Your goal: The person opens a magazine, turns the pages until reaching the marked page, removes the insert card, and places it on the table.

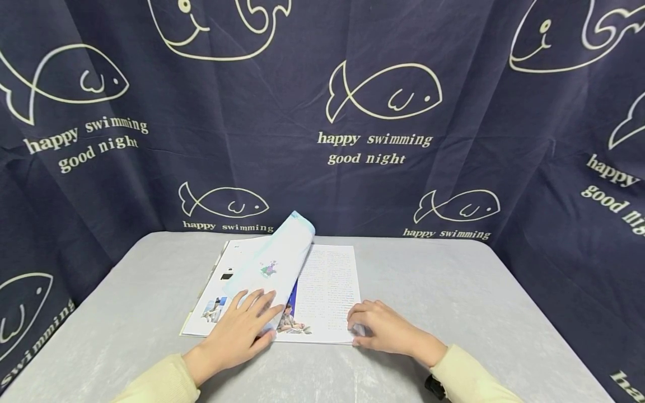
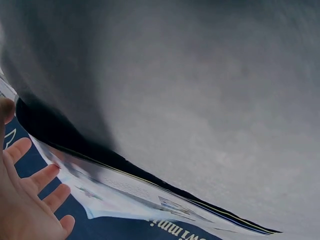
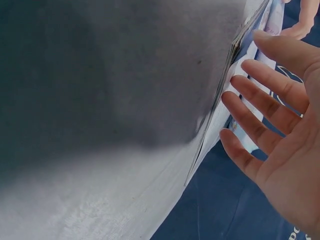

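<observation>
An open magazine [image 1: 330, 280] lies on the table, with printed text and small photos on its pages. One pale blue-white page [image 1: 289, 246] is raised and curls over toward the left side, showing a small purple and green picture. My left hand [image 1: 242, 327] rests on the lower part of that page, its fingers spread; the left wrist view shows the fingers [image 2: 45, 175] apart from one another. At the lower right corner of the magazine, my right hand [image 1: 385, 327] touches the page edge. In the right wrist view its fingers [image 3: 265, 107] are loosely extended, the thumb apart from them.
The magazine lies on a grey table [image 1: 433, 280] toward its left half. Behind and at both sides hangs a dark blue curtain [image 1: 282, 129] with white fish drawings and lettering. A black band [image 1: 434, 386] sits at the right wrist.
</observation>
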A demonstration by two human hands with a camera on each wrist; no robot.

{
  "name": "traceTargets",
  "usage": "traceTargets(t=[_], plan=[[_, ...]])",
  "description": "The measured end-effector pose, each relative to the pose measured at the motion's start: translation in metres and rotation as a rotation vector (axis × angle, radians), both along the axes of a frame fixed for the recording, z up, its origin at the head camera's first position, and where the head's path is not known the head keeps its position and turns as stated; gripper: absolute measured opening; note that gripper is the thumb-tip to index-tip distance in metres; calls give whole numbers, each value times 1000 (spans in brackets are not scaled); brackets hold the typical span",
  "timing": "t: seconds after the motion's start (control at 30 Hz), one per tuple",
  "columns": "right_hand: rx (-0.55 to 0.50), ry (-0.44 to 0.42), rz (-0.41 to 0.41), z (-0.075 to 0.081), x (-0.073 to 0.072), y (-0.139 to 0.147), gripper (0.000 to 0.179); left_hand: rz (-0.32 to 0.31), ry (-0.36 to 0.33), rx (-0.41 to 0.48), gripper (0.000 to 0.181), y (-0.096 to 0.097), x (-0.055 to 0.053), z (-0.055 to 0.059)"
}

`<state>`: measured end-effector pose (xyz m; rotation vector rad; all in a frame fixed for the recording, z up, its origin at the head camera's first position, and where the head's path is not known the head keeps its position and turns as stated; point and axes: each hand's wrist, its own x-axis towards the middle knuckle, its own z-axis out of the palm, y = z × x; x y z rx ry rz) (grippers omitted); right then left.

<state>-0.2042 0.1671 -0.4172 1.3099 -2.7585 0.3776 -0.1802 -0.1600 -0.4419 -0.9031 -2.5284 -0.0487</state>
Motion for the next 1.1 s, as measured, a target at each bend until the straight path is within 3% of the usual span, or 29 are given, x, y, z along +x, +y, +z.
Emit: traceTargets(t=[0.6, 1.1], plan=[[-110, 59, 55, 0, -3, 0, 11, 34, -3, -12, 47, -1, 0, 0], [-136, 107, 30, 1, -6, 1, 7, -2, -11, -19, 52, -3, -2, -1]])
